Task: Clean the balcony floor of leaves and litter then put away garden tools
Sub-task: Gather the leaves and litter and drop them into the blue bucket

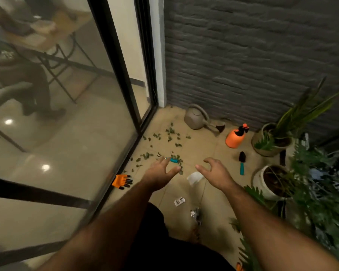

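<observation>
A: Starting at the glass door, an orange claw glove [121, 180] lies on the floor [204, 151], probably dropped there mid-gardening.

B: Left hand [160, 173] hovers over the leaves [164, 137] and a teal hand rake [170, 159], grip spread, holding nothing.

A: Right hand [216, 174] likewise, fingers loosely apart above white litter [194, 178]. Trowel [241, 163] lies rightward.
</observation>
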{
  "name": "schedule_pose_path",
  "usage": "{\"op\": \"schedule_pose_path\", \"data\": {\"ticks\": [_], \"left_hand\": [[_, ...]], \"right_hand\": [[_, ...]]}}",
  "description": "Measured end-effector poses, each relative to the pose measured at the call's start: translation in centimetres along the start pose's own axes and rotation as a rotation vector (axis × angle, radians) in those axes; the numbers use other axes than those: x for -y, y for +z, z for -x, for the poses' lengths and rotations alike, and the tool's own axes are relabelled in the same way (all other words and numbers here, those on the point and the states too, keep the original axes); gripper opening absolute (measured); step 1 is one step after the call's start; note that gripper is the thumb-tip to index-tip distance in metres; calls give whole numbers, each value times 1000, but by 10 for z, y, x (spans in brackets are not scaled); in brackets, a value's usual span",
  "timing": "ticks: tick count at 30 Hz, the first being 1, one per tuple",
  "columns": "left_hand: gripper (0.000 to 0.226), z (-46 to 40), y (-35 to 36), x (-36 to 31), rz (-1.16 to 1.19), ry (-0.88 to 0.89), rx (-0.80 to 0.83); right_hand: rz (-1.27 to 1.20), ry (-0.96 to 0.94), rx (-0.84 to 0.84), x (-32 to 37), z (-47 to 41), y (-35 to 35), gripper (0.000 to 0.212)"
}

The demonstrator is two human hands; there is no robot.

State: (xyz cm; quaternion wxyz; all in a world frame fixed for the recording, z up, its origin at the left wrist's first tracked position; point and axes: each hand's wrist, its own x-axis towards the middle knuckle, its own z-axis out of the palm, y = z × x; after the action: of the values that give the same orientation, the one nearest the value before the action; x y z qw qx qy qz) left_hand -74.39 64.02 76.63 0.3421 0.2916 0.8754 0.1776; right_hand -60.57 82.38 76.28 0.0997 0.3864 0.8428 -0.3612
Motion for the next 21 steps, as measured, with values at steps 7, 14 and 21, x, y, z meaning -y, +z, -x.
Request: {"op": "schedule_pose_path", "data": {"ticks": [7, 14, 21], "left_hand": [[86, -101, -34, -24, 105, -60, -10], [82, -225, -57, -16, 225, -150, 91], [84, -338, -77, 20, 193, -158, 153]], "right_hand": [[44, -49, 110, 32, -106, -34, 68], [110, -4, 186, 51, -240, -41, 64], [94, 41, 231, 74, -368, -3, 60]]}}
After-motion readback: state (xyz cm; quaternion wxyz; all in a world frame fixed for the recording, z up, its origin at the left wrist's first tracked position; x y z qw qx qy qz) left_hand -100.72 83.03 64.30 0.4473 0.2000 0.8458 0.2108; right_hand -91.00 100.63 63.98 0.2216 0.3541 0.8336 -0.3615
